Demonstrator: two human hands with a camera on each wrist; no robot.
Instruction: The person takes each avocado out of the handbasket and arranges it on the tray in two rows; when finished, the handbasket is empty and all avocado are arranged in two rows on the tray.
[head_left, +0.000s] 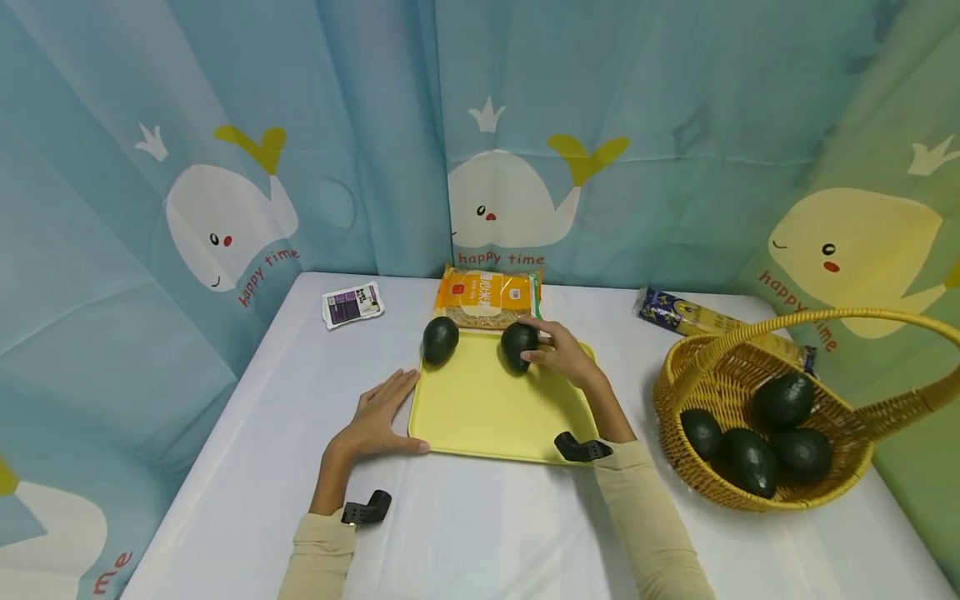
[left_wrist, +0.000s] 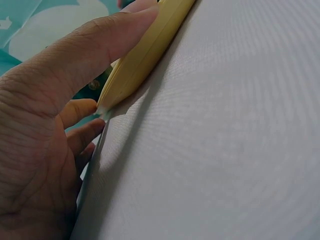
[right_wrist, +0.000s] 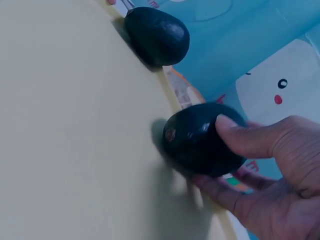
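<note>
My right hand [head_left: 558, 354] grips a dark green avocado [head_left: 517, 347] at the far side of a yellow tray [head_left: 495, 408]. In the right wrist view the thumb lies over the held avocado [right_wrist: 200, 142], with fingers around its other side. A second avocado [head_left: 440, 340] sits at the tray's far left corner. Spread along the left edge of the tray is my left hand [head_left: 378, 421], its thumb at the near left corner. The left wrist view shows that thumb on the tray's rim [left_wrist: 145, 57] and the fingers extended beside it.
A wicker basket [head_left: 667, 417] with a tall handle stands at the right, several avocados [head_left: 750, 462] inside. Behind the tray lies an orange grain bag [head_left: 487, 296]. A purple-and-white packet [head_left: 352, 305] is at the back left, a long yellow-and-blue package [head_left: 682, 315] behind the basket.
</note>
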